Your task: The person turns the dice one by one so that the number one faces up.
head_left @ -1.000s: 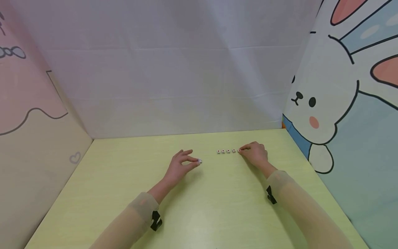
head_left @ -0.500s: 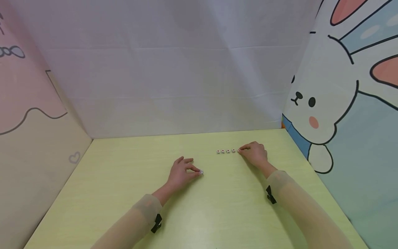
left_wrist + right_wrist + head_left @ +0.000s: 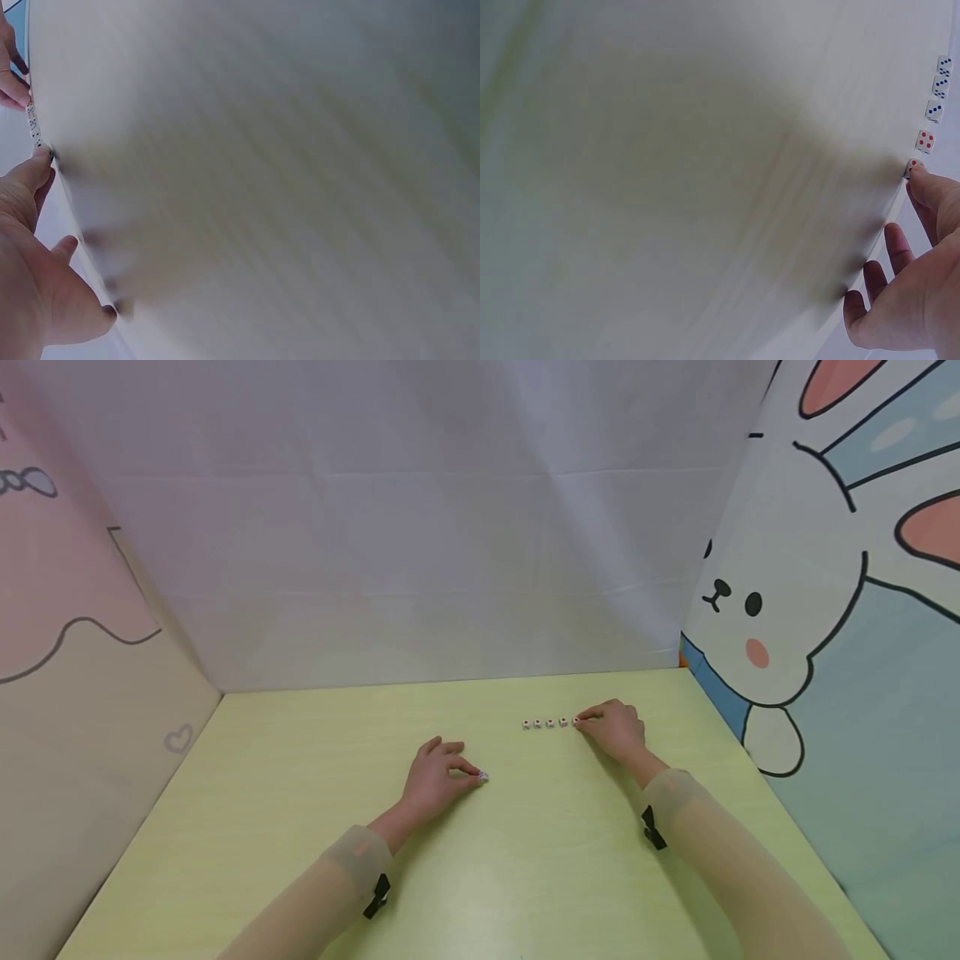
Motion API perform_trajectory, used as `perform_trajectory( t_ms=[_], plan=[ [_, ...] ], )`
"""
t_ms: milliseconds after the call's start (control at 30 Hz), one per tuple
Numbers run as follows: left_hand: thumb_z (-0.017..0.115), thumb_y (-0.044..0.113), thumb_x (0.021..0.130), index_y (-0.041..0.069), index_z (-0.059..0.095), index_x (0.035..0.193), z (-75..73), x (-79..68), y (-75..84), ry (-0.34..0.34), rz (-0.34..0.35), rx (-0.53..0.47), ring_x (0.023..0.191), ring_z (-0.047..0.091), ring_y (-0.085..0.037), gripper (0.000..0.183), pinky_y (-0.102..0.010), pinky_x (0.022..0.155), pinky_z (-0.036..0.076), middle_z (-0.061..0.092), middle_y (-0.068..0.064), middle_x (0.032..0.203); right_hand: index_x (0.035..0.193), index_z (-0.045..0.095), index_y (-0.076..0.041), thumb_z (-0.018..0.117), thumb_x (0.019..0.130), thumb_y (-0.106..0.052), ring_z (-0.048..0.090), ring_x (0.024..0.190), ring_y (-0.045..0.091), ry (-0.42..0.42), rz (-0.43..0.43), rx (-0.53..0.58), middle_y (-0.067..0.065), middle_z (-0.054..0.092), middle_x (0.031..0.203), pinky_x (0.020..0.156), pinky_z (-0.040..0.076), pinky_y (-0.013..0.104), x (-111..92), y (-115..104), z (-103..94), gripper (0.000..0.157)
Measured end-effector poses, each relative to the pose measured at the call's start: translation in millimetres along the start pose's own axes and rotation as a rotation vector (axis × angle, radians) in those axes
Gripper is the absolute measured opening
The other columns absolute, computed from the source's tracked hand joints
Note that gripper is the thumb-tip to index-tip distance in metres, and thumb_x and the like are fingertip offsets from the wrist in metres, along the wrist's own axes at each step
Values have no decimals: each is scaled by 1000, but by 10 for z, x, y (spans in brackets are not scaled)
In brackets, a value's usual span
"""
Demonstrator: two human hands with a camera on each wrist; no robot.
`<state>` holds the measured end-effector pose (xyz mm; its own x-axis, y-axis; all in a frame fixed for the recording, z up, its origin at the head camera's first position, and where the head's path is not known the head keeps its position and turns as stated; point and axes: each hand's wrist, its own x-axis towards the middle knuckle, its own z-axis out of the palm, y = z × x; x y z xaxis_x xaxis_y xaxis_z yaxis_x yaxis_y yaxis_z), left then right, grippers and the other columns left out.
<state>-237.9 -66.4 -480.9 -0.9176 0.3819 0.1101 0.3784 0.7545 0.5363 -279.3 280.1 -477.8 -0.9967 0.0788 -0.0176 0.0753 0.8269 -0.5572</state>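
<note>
Several small white dice [image 3: 551, 723] stand in a spaced row on the table, left of my right hand [image 3: 617, 728]. My right thumb and index finger pinch the die [image 3: 912, 169] at the row's right end, which shows red pips. Its neighbour die [image 3: 925, 141] also has red pips, while the farther die [image 3: 934, 111] shows blue ones. Nearer to me and to the left, my left hand [image 3: 433, 782] pinches another die [image 3: 483, 777] between thumb and index finger, its other fingers spread. Whether this die touches the table is hard to tell.
The pale yellow table [image 3: 495, 877] reaches a white cloth backdrop [image 3: 435, 568] behind the row. A rabbit-printed panel [image 3: 847, 710] borders the right side, and a pink and cream panel [image 3: 82, 735] the left.
My left hand has come toward me with its die, then stayed nearly still over the last half second. The right hand and the row of dice hold their places.
</note>
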Motion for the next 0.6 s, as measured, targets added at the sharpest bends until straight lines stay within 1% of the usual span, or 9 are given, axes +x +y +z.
perform_trajectory(
  t_ms=[233, 367, 600],
  plan=[
    [82, 34, 88, 23, 84, 94, -1, -17, -15, -4, 7, 13, 145, 35, -45, 12, -55, 120, 25, 61, -13, 141, 120, 77, -12, 67, 100, -35, 46, 124, 50, 0, 2, 3, 21, 58, 135, 97, 38, 65, 2, 20, 9, 32],
    [81, 33, 89, 23, 84, 95, -2, -28, -16, -3, 13, 8, 144, 35, -45, 12, -57, 120, 26, 60, -14, 141, 120, 77, -12, 67, 100, -35, 46, 124, 50, 1, 0, 7, 21, 59, 134, 97, 38, 66, 1, 26, 9, 32],
    [81, 32, 89, 21, 83, 100, -43, -50, -3, -3, -14, -16, 145, 34, -46, 15, -60, 117, 28, 59, -15, 143, 120, 77, -13, 68, 99, -36, 46, 124, 50, 2, 0, 9, 20, 59, 134, 97, 38, 66, 9, 18, 19, 32]
  ],
)
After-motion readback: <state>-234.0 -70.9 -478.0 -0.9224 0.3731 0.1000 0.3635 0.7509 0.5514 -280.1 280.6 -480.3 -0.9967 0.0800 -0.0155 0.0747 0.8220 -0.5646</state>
